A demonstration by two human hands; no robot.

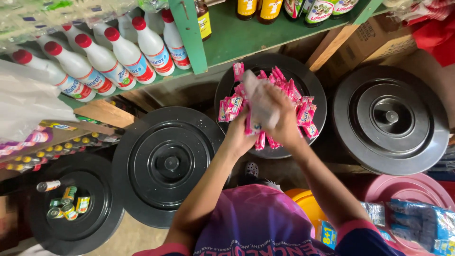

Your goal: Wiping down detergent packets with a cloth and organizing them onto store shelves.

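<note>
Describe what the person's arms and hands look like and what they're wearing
Both forearms are bare, with no gloves, watch or rings visible on the left hand or right hand. Short sleeves end near the elbows: dark navy with a pink cuff band. The shirt front is purple with light printed lettering.

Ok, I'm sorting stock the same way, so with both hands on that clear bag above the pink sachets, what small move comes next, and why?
Probably lower the clear plastic bag toward the pink sachets and slip a few in. Both the left hand and right hand grip the bag right above the pile, which lies loose on the black bin lid.
</note>
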